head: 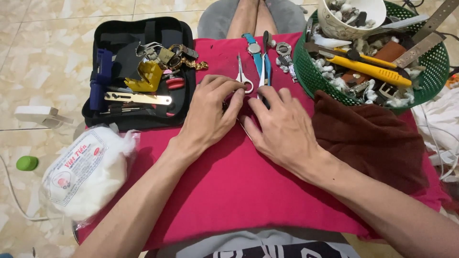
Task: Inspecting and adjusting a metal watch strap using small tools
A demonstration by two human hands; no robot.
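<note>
At centre of the red cloth (229,191), we pinch a small dark part (224,104) between both hands: left hand (208,114) fingertips clamped on it, right hand (282,126) at its 3 o'clock, fingers together.

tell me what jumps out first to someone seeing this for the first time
Two bare hands meet at the middle of a bright red cloth, the left hand and right hand pinching something small hidden between the fingertips. Just beyond them lie small scissors and a blue-strapped watch. An open black tool case sits far left, a cluttered green basket far right.
</note>
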